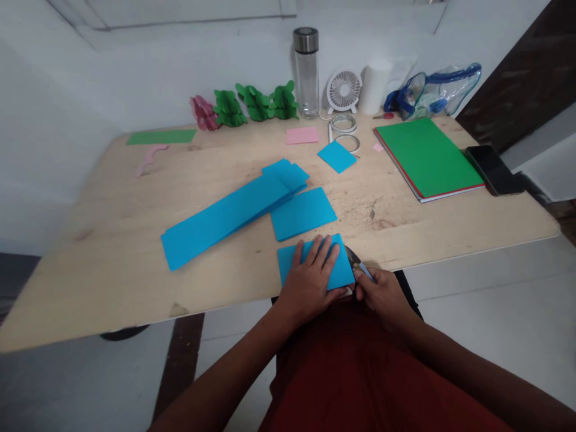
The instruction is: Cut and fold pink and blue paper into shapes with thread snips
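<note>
A blue paper sheet (pixel 339 273) lies at the table's front edge, folded or stacked. My left hand (pixel 312 270) rests flat on it, fingers spread, its thumb along the near edge. My right hand (pixel 380 291) is closed around what looks like a knife (pixel 353 254), with a dark blade and a pale blue part, beside the sheet's right edge. Its grip is mostly hidden by my fingers. Just beyond lie a blue paper rectangle (pixel 303 214) and several long blue paper strips (pixel 225 219). Farther back is a small blue piece (pixel 337 156).
Green paper decorations (pixel 256 102), a glass bottle (pixel 307 84), a small fan (pixel 344 90) and a clear pouch (pixel 443 90) line the wall. Tape rolls (pixel 344 124) and pink paper (pixel 302 135) sit before them. Green sheets (pixel 427 157) and a phone (pixel 494 170) are right.
</note>
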`<state>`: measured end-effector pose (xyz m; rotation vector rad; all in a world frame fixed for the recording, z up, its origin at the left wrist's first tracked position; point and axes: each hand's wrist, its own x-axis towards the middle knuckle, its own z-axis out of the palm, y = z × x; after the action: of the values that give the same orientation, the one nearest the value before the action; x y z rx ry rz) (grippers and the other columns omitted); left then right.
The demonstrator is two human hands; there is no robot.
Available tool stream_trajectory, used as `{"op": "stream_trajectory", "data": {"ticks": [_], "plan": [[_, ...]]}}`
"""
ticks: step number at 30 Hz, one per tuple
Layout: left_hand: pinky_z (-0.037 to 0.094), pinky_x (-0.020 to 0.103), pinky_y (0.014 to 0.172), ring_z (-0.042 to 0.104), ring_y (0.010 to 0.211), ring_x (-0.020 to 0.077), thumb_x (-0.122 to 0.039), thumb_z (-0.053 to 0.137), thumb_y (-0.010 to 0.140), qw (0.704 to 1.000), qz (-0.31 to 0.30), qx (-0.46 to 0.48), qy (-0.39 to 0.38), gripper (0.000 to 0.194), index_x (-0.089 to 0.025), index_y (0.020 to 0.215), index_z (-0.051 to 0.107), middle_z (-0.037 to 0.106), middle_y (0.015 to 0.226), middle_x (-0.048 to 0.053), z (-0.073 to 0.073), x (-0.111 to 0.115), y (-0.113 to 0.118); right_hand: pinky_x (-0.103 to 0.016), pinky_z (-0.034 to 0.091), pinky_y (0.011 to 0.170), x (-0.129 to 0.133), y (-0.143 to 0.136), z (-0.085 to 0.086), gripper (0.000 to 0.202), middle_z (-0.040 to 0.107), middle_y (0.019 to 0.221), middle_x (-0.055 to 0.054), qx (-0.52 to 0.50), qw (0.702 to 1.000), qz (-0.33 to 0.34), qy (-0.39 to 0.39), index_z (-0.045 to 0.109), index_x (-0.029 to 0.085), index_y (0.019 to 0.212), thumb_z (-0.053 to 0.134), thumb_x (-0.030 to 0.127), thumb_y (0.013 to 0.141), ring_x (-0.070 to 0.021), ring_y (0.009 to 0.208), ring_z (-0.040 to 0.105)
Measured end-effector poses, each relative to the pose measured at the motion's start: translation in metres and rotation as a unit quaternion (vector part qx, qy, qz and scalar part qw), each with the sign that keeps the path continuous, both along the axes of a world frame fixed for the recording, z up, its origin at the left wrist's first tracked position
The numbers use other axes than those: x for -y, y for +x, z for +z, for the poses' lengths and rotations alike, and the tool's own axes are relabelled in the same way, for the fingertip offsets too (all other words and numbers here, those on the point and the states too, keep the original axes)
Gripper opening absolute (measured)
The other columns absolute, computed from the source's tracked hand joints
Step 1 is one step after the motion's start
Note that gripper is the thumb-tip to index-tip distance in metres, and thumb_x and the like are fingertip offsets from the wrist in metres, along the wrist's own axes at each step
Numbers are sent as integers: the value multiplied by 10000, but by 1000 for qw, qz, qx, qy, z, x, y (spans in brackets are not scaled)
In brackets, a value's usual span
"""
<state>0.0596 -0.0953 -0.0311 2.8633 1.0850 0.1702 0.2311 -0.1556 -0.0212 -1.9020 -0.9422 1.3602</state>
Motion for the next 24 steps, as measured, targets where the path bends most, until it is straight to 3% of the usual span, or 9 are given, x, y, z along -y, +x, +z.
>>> {"op": "stream_trajectory", "data": {"ticks": [8, 11, 15, 20, 24], "plan": [[196, 580, 1093, 177, 1408, 335, -529, 459, 864, 1000, -8, -8, 16, 694, -168, 1439, 314, 282, 1513, 134, 1, 0, -2, -231, 242, 367, -8, -3, 6, 437, 440, 372, 40, -14, 1000, -10, 5, 499, 210, 488, 498, 478, 833, -77, 321, 346], [196, 584, 1090, 182, 1406, 337, -540, 432, 873, 1000, -11, -4, 13, 687, -170, 1439, 315, 281, 1512, 136, 1, 0, -2, -227, 238, 356, -12, -4, 11, 432, 465, 366, 37, -17, 1000, -5, -3, 510, 209, 496, 494, 475, 836, -74, 297, 352], [199, 583, 1088, 187, 1407, 331, -555, 374, 893, 1000, -12, 6, 6, 673, -178, 1447, 301, 270, 1518, 132, 1, 0, -3, -218, 214, 339, -15, -5, 14, 429, 387, 307, 58, 1, 1000, -11, -14, 496, 211, 484, 510, 464, 829, -72, 279, 332], [207, 580, 1084, 203, 1403, 328, -571, 350, 899, 1000, -5, 16, 14, 655, -204, 1441, 316, 284, 1513, 124, 0, 1, -3, -214, 225, 322, -17, -8, 11, 397, 473, 387, 41, 10, 1000, -6, -8, 497, 208, 513, 497, 444, 833, -64, 288, 341], [219, 580, 1078, 220, 1397, 330, -568, 366, 895, 1000, -7, 24, 16, 650, -213, 1438, 321, 299, 1507, 123, 0, 1, -3, -214, 205, 315, -20, -9, 13, 418, 379, 330, 61, 27, 999, -23, -13, 467, 215, 483, 510, 452, 824, -69, 283, 326]]}}
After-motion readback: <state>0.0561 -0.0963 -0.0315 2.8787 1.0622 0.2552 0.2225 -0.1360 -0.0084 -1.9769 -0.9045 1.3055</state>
